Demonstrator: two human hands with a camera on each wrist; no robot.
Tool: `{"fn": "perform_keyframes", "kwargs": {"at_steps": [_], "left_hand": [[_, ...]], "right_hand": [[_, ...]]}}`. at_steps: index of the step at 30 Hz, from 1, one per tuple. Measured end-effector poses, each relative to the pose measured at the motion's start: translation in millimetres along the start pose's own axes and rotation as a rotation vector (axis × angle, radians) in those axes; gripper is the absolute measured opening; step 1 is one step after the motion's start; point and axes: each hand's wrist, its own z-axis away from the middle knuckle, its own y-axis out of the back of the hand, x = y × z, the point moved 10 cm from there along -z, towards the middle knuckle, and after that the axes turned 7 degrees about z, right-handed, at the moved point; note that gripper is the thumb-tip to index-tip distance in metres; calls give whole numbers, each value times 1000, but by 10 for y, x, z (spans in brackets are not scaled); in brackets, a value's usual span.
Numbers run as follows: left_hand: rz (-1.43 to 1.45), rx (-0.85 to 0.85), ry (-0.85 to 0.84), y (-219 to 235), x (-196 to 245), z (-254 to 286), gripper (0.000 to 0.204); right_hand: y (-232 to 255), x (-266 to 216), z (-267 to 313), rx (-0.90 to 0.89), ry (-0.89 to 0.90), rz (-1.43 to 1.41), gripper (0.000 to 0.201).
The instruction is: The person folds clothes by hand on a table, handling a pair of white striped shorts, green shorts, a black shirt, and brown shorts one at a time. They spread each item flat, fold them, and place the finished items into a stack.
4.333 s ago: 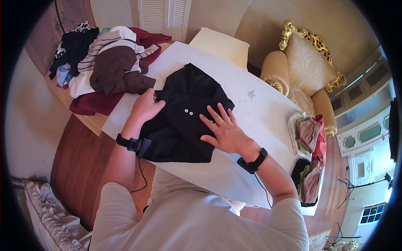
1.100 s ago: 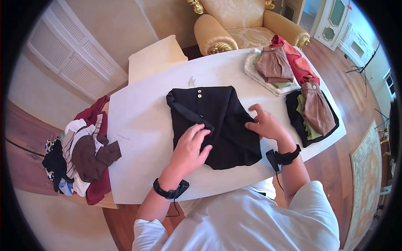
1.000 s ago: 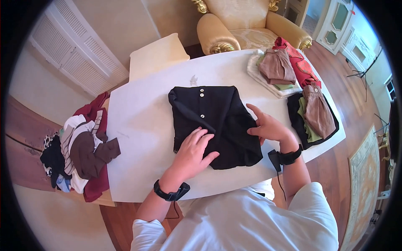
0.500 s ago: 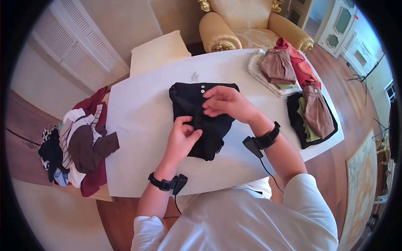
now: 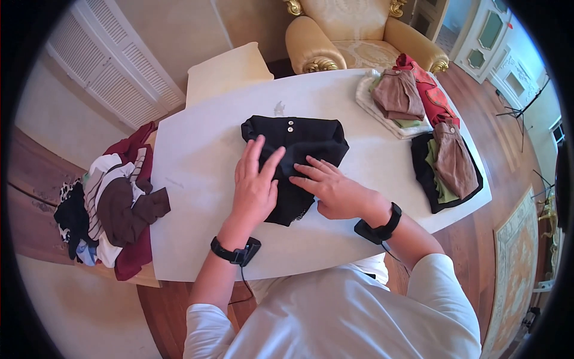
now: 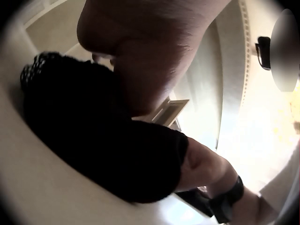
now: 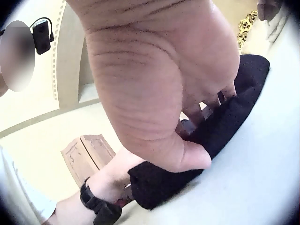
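A black buttoned top (image 5: 317, 134), folded into a compact bundle, lies mid-table with two pale buttons near its far edge. My left hand (image 5: 254, 188) rests on its left part, fingers spread and pointing away from me. On the lower right side, my right hand (image 5: 342, 192) lies palm down with extended fingers across the cloth. A lacy edge (image 6: 40, 70) shows at one end of the bundle in the left wrist view. From the right wrist, the fingers reach over the dark cloth (image 7: 253, 77) and the thumb lies along its side.
Folded clothes in two stacks sit at the table's right: brown shorts (image 5: 397, 94) on white cloth beside a red garment (image 5: 433, 99), and another brown piece (image 5: 454, 158) on green and black. A loose clothes heap (image 5: 122, 209) lies left. A gold armchair (image 5: 314, 45) stands behind the white table (image 5: 191, 179).
The top has been turned and folded smaller, its lower right part brought inward. The right hand crossed over the buttons, then drew back toward me; the left hand's fingers straightened out on the cloth.
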Motion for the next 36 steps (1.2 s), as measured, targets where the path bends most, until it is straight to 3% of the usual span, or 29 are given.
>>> {"fn": "perform_keyframes", "kwargs": {"at_steps": [1, 4, 5, 8, 11, 13, 15, 17, 23, 26, 29, 32, 36], "left_hand": [[-29, -48, -57, 17, 61, -26, 54], [152, -417, 82, -426, -388, 205, 50], [271, -468, 169, -461, -462, 263, 49], [350, -149, 134, -184, -516, 96, 48], [371, -76, 417, -191, -926, 97, 43], [336, -37, 248, -247, -878, 9, 40], [330, -4, 195, -308, -927, -31, 38], [361, 20, 244, -380, -993, -105, 38], [178, 34, 272, -487, -1010, -250, 46], [224, 2, 222, -582, -987, -275, 52], [15, -47, 59, -605, -825, -272, 57], [-57, -167, 34, -638, -750, -294, 52], [264, -271, 100, -963, -1019, -261, 47]], "right_hand": [[-34, -33, 13, -21, 11, 45, 74], [-76, -86, 16, -78, 29, 102, 74], [-74, -97, 15, -94, 31, 109, 74], [-114, -170, 50, -153, 74, 127, 74], [-90, -176, 67, -136, 58, 108, 71], [-77, -152, 71, -91, 49, 72, 68], [-46, -148, 47, -38, 47, 27, 66], [27, -138, 23, 26, 41, -23, 65], [235, 119, 40, 183, -75, 14, 67], [193, 240, 59, 147, -164, 188, 74], [110, 325, 23, 75, -167, 148, 81], [67, 253, -75, -1, -62, 138, 80], [-41, 94, -144, -74, 51, 110, 75]]}}
